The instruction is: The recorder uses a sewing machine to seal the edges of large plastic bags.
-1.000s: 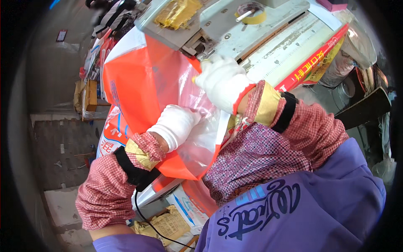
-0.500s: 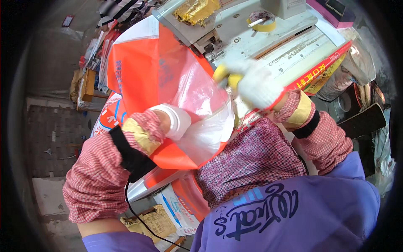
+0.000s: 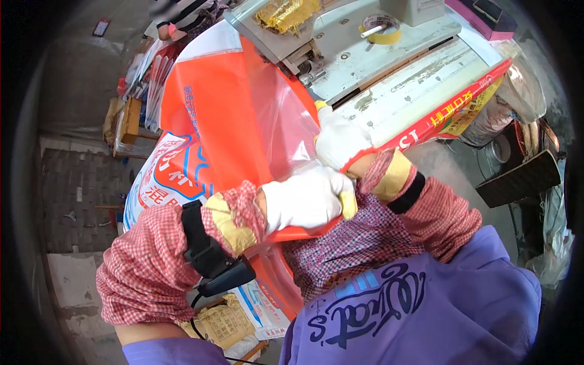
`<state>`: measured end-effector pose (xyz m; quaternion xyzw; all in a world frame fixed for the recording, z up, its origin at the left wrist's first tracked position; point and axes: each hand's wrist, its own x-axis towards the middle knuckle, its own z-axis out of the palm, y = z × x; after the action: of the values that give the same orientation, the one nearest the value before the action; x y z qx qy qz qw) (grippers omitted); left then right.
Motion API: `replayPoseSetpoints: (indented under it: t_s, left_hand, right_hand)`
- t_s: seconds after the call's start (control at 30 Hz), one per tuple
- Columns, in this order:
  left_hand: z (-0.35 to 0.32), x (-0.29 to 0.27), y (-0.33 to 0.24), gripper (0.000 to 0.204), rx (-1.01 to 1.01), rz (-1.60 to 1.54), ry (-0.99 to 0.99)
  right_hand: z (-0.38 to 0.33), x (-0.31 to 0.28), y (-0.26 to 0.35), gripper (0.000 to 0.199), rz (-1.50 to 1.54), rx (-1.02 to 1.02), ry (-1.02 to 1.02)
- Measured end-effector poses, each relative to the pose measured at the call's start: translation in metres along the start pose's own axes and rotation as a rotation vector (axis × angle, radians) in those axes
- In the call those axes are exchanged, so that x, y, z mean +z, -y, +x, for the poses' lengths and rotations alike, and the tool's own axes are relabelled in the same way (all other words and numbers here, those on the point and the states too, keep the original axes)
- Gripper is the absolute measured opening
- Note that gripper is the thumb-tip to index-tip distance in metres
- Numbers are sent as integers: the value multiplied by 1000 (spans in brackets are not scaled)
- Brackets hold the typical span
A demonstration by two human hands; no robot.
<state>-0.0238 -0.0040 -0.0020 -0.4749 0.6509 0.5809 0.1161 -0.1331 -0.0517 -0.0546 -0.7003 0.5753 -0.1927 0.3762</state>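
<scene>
A large orange-red plastic bag (image 3: 210, 103) with a clear, shiny liner (image 3: 292, 131) spreads in front of me, its near edge drawn toward my lap. My left hand (image 3: 304, 196), in a white glove with yellow fingertips, is closed on that near edge. Just beyond it, my right hand (image 3: 344, 139), gloved alike, closes on the bag's right side beside the machine table. One yellow fingertip points up toward the table, while its other fingers are mostly hidden. The two gloves nearly touch.
A sewing machine head (image 3: 274, 33) stands over a pale worktable (image 3: 420, 85). A yellow tape roll (image 3: 384, 38) lies on the table. Printed bag material (image 3: 167, 170) hangs at left. Below are a brown paper package (image 3: 225, 322) and a black cable. Another person's hand (image 3: 170, 31) shows at upper left.
My left hand has come out from behind the plastic and moved right onto the bag's near edge. My right hand has moved left and down from the table edge to the bag.
</scene>
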Motion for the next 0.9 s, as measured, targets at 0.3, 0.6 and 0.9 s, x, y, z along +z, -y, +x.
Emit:
replayPoseSetpoints:
  t_s: [0.3, 0.6, 0.9]
  left_hand:
    - [-69, -44, -84, 46, -73, 1272, 137]
    - [-26, 22, -69, 9, 522, 1077, -72]
    - [24, -67, -43, 11, 272, 1267, -327]
  right_hand:
    - [-30, 9, 1, 29, -432, -12, -88]
    - [-1, 4, -16, 18, -430, -167, -109]
    - [66, -20, -8, 20, -138, -318, 33]
